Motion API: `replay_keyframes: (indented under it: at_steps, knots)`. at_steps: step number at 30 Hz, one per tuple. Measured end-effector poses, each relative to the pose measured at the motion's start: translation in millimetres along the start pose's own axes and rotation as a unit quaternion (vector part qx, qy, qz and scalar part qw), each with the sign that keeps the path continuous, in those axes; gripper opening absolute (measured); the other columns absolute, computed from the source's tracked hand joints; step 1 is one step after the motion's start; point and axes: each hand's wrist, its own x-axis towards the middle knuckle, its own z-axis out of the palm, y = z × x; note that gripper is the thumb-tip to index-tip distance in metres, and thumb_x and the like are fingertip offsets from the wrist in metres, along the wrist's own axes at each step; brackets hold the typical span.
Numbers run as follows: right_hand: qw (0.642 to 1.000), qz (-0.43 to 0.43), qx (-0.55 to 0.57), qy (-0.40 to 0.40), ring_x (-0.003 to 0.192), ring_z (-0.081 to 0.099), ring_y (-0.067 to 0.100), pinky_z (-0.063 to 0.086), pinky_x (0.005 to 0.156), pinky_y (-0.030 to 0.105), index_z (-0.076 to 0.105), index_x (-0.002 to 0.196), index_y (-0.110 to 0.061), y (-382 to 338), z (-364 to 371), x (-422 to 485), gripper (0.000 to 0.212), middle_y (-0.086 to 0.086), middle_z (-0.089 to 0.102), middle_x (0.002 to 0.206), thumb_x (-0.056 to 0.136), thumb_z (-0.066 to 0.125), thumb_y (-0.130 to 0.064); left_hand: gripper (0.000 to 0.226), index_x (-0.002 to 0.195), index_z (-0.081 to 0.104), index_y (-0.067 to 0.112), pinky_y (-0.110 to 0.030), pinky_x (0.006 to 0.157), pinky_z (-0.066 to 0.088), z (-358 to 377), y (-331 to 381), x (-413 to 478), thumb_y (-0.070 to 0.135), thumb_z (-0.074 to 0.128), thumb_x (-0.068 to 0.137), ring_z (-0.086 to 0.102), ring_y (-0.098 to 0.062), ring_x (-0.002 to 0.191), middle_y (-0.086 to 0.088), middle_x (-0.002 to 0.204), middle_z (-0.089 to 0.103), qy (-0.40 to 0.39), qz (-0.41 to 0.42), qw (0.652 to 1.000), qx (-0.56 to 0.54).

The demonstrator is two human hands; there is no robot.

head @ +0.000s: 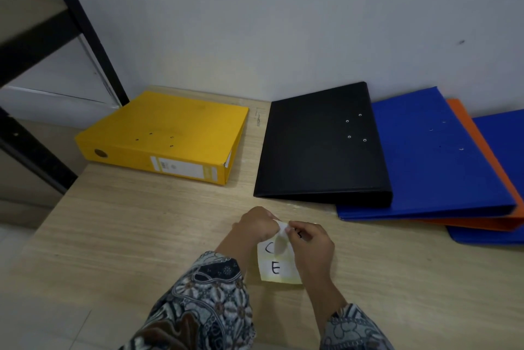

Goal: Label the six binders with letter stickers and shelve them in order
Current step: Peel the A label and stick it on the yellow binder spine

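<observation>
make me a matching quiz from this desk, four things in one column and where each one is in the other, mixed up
Things
1. yellow binder
2. black binder
3. orange binder
4. sticker sheet

Places
a. sandwiched between the upper blue binder and the lower blue binder
b. pinched by the left hand and the right hand
c. alone at the left, near the shelf frame
d. overlapping the upper blue binder's left edge

Pairs: 1-c, 2-d, 3-a, 4-b

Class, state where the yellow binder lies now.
In the head view, the yellow binder lies flat at the far left of the table, beside the black shelf frame, left of the black binder.
</observation>
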Motion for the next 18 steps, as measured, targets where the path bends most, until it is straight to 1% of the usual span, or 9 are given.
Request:
replay_keyframes:
  at_steps: [2, 4, 7, 9, 10, 12, 14, 16, 18]
  knots:
    - [1.0, -0.005, 0.004, 0.002, 0.082, 0.062, 0.012, 0.052, 0.078, 0.032, 0.074, 0.078, -0.021, 0.8, 1.2, 0.0, 0.013, -0.008, 0.066, 0.081, 0.074, 0.074, -0.008, 0.015, 0.064, 0.061, 0.03, -0.047, 0.1, 0.044, 1.2, -1.2, 1.6, 0.018, 0.056, 0.073, 0.061, -0.028, 0.101, -0.004, 0.1, 0.069, 0.003, 0.001, 1.0, -0.002]
    - [1.0, -0.011, 0.0, -0.001, 0.082, 0.061, 0.014, 0.05, 0.077, 0.032, 0.071, 0.073, -0.024, 0.7, 1.7, 0.8, 0.017, -0.007, 0.065, 0.081, 0.074, 0.072, -0.007, 0.014, 0.071, 0.064, 0.028, -0.046, 0.099, 0.045, 0.8, -1.3, 2.2, 0.017, 0.056, 0.072, 0.061, -0.028, 0.101, -0.004, 0.101, 0.069, 0.001, 0.008, 1.0, -0.006]
    - [0.999, -0.009, -0.034, -0.022, 0.082, 0.059, 0.017, 0.048, 0.076, 0.03, 0.065, 0.074, -0.023, -1.8, 0.9, 3.2, 0.018, -0.003, 0.061, 0.084, 0.077, 0.067, -0.006, 0.022, 0.071, 0.069, 0.029, -0.041, 0.093, 0.051, -4.5, 2.5, -4.8, 0.011, 0.055, 0.069, 0.063, -0.025, 0.1, -0.003, 0.103, 0.07, -0.019, 0.037, 0.999, -0.007]
    - [0.996, -0.008, -0.068, -0.05, 0.082, 0.058, 0.018, 0.046, 0.074, 0.029, 0.062, 0.077, -0.023, -4.1, -0.4, 5.9, 0.016, -0.001, 0.059, 0.086, 0.081, 0.064, -0.008, 0.033, 0.09, 0.068, 0.026, -0.032, 0.085, 0.055, -7.4, 0.2, -6.4, 0.0, 0.055, 0.075, 0.062, -0.02, 0.102, 0.001, 0.111, 0.066, -0.031, 0.064, 0.997, -0.002]
    - [0.994, -0.006, -0.087, -0.067, 0.083, 0.058, 0.019, 0.047, 0.075, 0.029, 0.06, 0.078, -0.024, -4.7, -1.0, 8.2, 0.015, 0.0, 0.059, 0.088, 0.082, 0.063, -0.009, 0.038, 0.099, 0.065, 0.024, -0.03, 0.082, 0.054, -9.2, -2.2, -6.6, -0.004, 0.056, 0.075, 0.061, -0.017, 0.102, 0.003, 0.112, 0.062, -0.031, 0.076, 0.997, 0.006]
    - [0.987, 0.005, -0.121, -0.104, 0.087, 0.058, 0.02, 0.047, 0.076, 0.03, 0.058, 0.08, -0.024, -6.3, -2.6, 12.6, 0.012, 0.002, 0.061, 0.093, 0.084, 0.06, -0.013, 0.044, 0.107, 0.059, 0.024, -0.03, 0.08, 0.051, -13.9, -8.3, -9.3, -0.003, 0.062, 0.073, 0.06, -0.017, 0.1, 0.007, 0.108, 0.056, -0.022, 0.094, 0.995, 0.027]
    - [0.979, 0.025, -0.144, -0.139, 0.089, 0.058, 0.02, 0.045, 0.074, 0.028, 0.056, 0.083, -0.025, -9.2, -4.5, 16.4, 0.009, 0.003, 0.062, 0.097, 0.086, 0.058, -0.017, 0.051, 0.111, 0.055, 0.026, -0.031, 0.08, 0.051, -19.5, -14.6, -11.8, 0.001, 0.071, 0.069, 0.062, -0.02, 0.096, 0.005, 0.104, 0.057, -0.016, 0.102, 0.994, 0.031]
    - [0.972, 0.042, -0.163, -0.163, 0.089, 0.059, 0.02, 0.044, 0.072, 0.027, 0.054, 0.084, -0.026, -14.3, -6.7, 19.6, 0.008, 0.003, 0.063, 0.098, 0.087, 0.056, -0.02, 0.056, 0.11, 0.054, 0.029, -0.032, 0.081, 0.049, -25.0, -20.2, -13.3, 0.008, 0.079, 0.064, 0.061, -0.019, 0.089, 0.006, 0.091, 0.059, -0.005, 0.114, 0.993, 0.036]
    - [0.966, 0.057, -0.176, -0.18, 0.088, 0.06, 0.022, 0.046, 0.073, 0.029, 0.053, 0.082, -0.027, -20.0, -8.7, 22.4, 0.008, 0.002, 0.064, 0.097, 0.088, 0.054, -0.022, 0.059, 0.11, 0.053, 0.031, -0.03, 0.079, 0.045, -29.2, -24.9, -14.2, 0.014, 0.083, 0.062, 0.058, -0.015, 0.084, 0.012, 0.08, 0.056, 0.009, 0.136, 0.99, 0.045]
